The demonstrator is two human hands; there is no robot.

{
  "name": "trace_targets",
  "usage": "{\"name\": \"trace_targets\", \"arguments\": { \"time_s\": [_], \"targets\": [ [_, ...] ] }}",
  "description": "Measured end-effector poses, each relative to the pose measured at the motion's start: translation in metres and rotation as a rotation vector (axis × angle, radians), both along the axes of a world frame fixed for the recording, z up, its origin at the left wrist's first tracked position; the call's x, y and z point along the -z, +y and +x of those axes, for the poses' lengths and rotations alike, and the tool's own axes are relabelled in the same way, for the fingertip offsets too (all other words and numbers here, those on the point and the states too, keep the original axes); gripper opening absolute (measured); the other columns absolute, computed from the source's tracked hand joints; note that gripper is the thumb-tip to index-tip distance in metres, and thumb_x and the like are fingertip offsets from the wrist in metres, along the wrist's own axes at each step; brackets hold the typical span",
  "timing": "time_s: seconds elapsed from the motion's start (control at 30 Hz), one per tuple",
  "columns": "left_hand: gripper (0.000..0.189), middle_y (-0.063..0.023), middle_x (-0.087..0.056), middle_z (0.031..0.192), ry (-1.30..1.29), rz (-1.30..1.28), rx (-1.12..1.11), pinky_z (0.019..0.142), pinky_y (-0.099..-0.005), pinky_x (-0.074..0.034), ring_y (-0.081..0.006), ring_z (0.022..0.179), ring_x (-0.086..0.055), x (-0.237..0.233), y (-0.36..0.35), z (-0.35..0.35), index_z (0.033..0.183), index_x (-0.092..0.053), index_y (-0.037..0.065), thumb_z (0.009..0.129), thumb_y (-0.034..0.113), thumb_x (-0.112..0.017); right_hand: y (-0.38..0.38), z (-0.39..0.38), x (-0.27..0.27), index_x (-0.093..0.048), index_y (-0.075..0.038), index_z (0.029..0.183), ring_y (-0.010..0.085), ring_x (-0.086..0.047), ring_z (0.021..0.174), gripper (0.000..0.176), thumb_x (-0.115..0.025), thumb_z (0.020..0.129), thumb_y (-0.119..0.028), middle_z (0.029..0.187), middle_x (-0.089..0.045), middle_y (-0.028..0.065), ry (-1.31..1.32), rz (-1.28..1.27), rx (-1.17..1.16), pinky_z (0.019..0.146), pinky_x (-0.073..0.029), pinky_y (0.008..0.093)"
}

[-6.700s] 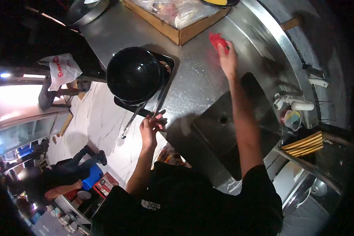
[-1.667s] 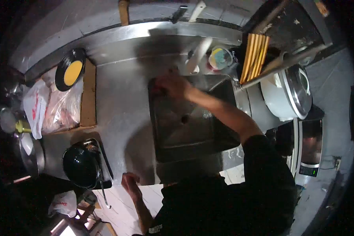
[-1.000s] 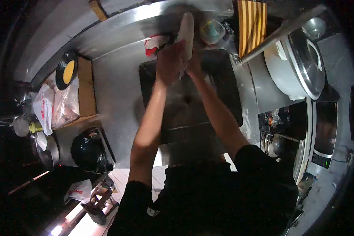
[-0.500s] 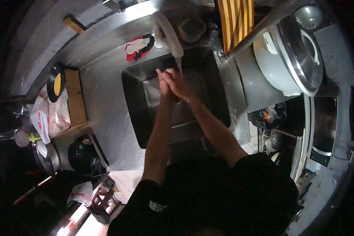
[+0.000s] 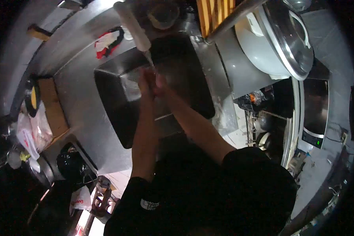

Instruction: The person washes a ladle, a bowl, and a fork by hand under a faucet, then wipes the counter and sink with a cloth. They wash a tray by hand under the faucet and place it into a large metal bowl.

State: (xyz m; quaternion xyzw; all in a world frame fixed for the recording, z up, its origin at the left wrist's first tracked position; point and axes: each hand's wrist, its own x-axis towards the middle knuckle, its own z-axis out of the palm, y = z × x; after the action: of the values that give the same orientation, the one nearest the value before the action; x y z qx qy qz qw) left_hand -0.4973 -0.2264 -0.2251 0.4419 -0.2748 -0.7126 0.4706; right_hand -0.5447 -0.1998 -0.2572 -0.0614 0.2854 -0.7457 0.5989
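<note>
Both hands are over the dark metal sink (image 5: pixel 200 94), in the thin water stream (image 5: pixel 151 60) that runs from the thick pale faucet (image 5: pixel 134 29). My left hand (image 5: pixel 145 82) and my right hand (image 5: pixel 159 84) are close together, perhaps touching. Motion blur smears their fingers, so how far these are bent does not show. No object can be made out in either hand.
A red, white and black cloth (image 5: pixel 108 42) lies behind the sink on the steel counter (image 5: pixel 80 84). A large lidded white pot (image 5: pixel 253 49) stands to the right, near yellow slats (image 5: pixel 214 15). Left are a cardboard box (image 5: pixel 53 106) and a black bag (image 5: pixel 74 163).
The view has shifted, so the sink and counter appear further left and higher. My hands, pressed together before, have come under the water stream and are blurred by motion.
</note>
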Motion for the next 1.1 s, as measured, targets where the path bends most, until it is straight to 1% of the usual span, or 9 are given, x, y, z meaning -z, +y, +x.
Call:
{"name": "trace_targets", "arguments": {
  "time_s": [0.13,0.2,0.3,0.43,0.53,0.63,0.83,0.93,1.1],
  "targets": [
    [0.036,-0.0025,-0.059,0.079,0.691,0.916,-0.033,0.078,-0.0296,-0.045,-0.0162,0.076,-0.057,0.011,-0.001,0.007,0.09,-0.06,0.007,0.089,0.041,-0.049,0.021,-0.008,-0.036,-0.047,-0.01,0.124,0.022,-0.052,0.1,0.042,-0.042,0.093,-0.037,0.116,-0.053,0.0098,-0.119,0.261,-0.112,0.089,-0.042,0.0353],
    [0.038,-0.002,-0.056,0.073,0.136,0.241,-0.012,0.078,-0.0311,-0.045,-0.0155,0.073,-0.056,0.009,0.011,-0.006,0.085,-0.059,0.006,0.09,0.041,-0.046,0.017,-0.01,-0.017,-0.05,-0.01,0.122,0.023,-0.052,0.101,0.04,-0.044,0.092,-0.037,0.114,-0.054,0.0102,0.294,0.13,-0.085,0.091,-0.042,0.0357],
    [0.033,-0.0039,-0.056,0.076,0.495,-0.122,0.048,0.072,-0.0321,-0.047,-0.0166,0.072,-0.057,0.04,0.008,-0.019,0.085,-0.059,0.006,0.09,0.037,-0.047,0.014,-0.026,-0.022,-0.052,-0.009,0.114,0.0243,-0.054,0.095,0.035,-0.05,0.089,-0.032,0.106,-0.055,0.0107,0.511,0.068,-0.077,0.087,-0.044,0.0374],
    [0.029,-0.006,-0.058,0.086,-0.183,0.339,0.658,0.065,-0.0332,-0.05,-0.0182,0.073,-0.058,0.04,-0.023,0.016,0.094,-0.058,0.006,0.089,0.033,-0.051,0.038,-0.063,-0.104,-0.055,-0.005,0.101,0.0264,-0.057,0.083,0.026,-0.06,0.083,-0.023,0.09,-0.057,0.0114,0.724,0.171,-0.187,0.08,-0.047,0.0406],
    [0.024,-0.0071,-0.06,0.085,-0.164,-0.05,0.426,0.06,-0.0327,-0.049,-0.0196,0.074,-0.06,-0.014,0.005,0.006,0.093,-0.059,0.005,0.086,0.029,-0.056,0.005,-0.09,-0.106,-0.041,-0.003,0.126,0.0309,-0.053,0.106,0.05,-0.058,0.085,-0.028,0.122,-0.051,0.0143,1.94,0.184,-0.129,0.09,-0.043,0.0447],
    [0.018,-0.0076,-0.062,0.081,-0.081,0.12,0.335,0.063,-0.0321,-0.049,-0.0188,0.074,-0.06,-0.062,0.01,0.01,0.088,-0.061,0.004,0.085,0.022,-0.058,-0.054,-0.073,-0.156,-0.045,-0.002,0.121,0.0268,-0.055,0.102,0.044,-0.06,0.084,-0.021,0.118,-0.053,0.0113,1.522,0.138,-0.073,0.084,-0.047,0.0403],
    [0.03,-0.0159,-0.057,0.102,-1.064,-0.884,-0.17,0.088,-0.0429,-0.038,-0.0355,0.1,-0.05,-0.127,-0.107,0.06,0.105,-0.055,0.006,0.075,0.006,-0.059,-0.159,-0.085,-0.064,-0.041,-0.002,0.127,0.0188,-0.053,0.102,0.054,-0.06,0.086,-0.031,0.113,-0.055,0.0118,1.346,-0.158,0.013,0.085,-0.044,0.0325],
    [0.039,-0.0211,-0.054,0.109,-1.488,-1.247,0.024,0.088,-0.0456,-0.039,-0.0385,0.104,-0.048,-0.108,-0.167,0.09,0.111,-0.053,0.005,0.074,0.014,-0.063,-0.135,-0.08,-0.093,-0.05,-0.009,0.117,0.0172,-0.057,0.086,0.041,-0.054,0.088,-0.038,0.096,-0.057,0.0044,0.463,-0.109,-0.299,0.071,-0.05,0.0358],
    [0.015,-0.0188,-0.059,0.079,-1.022,-1.245,0.139,0.069,-0.0427,-0.045,-0.0367,0.077,-0.057,-0.104,-0.146,0.087,0.09,-0.06,0.001,0.081,0.012,-0.057,-0.036,-0.071,-0.126,-0.047,-0.006,0.122,0.0218,-0.056,0.094,0.058,-0.062,0.079,-0.042,0.101,-0.058,0.0095,1.039,0.006,-0.195,0.079,-0.047,0.038]
  ]
}}
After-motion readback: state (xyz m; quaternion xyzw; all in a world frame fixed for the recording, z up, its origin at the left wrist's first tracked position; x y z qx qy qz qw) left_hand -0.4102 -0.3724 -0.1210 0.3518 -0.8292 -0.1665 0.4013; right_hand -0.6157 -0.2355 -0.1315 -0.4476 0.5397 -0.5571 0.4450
